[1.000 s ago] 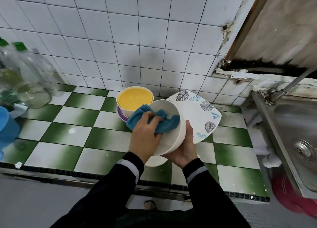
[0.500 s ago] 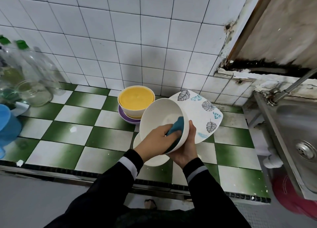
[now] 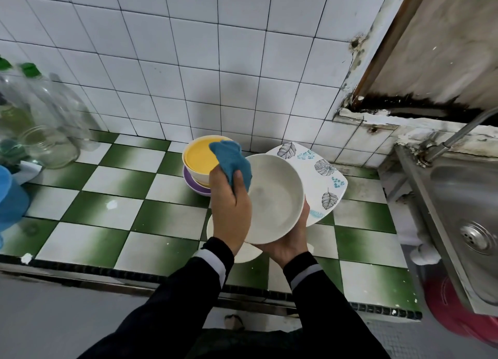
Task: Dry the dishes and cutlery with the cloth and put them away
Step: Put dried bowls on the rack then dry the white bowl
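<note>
cradling the white bowl (image 3: 272, 197) from below, the right hand (image 3: 285, 244) curls its fingers up round the lower rim and holds it in the air over the near part of the green-and-white tiled surface (image 3: 167, 215). the left hand (image 3: 229, 207) is clamped on the blue cloth (image 3: 230, 157), bunched at the bowl's left rim and not inside it. the bowl is round, so it has no real long axis; it is tipped, its mouth facing up and towards the person. the risk, as i judge it: one hand alone bears it, and if it is damp it could slide out and strike the white dish (image 3: 244, 252) lying on the surface right beneath, chipping both. just behind shows a leaf-patterned plate (image 3: 320, 170), and further left a yellow bowl (image 3: 200, 156) sits in a purple dish (image 3: 192, 184) close to the tiled wall (image 3: 188, 62).
</note>
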A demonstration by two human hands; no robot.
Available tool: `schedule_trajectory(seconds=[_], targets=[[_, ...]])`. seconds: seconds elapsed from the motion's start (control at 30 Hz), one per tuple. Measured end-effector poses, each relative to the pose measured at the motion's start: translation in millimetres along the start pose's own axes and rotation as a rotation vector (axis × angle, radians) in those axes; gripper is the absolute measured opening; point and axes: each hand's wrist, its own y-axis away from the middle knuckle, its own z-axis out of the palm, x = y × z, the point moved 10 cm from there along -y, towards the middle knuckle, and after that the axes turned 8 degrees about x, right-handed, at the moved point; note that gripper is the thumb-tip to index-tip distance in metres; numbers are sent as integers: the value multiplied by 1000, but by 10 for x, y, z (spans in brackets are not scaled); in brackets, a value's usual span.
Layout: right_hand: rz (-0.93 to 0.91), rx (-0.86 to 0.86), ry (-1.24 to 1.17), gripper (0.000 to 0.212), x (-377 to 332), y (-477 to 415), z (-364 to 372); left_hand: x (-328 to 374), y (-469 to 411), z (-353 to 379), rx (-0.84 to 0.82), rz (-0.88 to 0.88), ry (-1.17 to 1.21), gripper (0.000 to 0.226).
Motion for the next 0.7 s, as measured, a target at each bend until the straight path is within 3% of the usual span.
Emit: schedule_trajectory(seconds=[0.13, 0.37, 0.57, 0.7], targets=[[-22, 19, 35, 76, 21, -22, -23, -137, 55, 347, -391, 210, -321, 25], [-22, 73, -11, 76, -27, -50, -96, -234, 420, 589, -755, 169, -465, 27], [-48, 120, -18, 77, -154, -7, -196, -315, 636, 624, -1033, -32, -542, 28], [-24, 103, 29, 85, -133, -4, -190, -365, 584, 601, -1040, -299, -313, 31]])
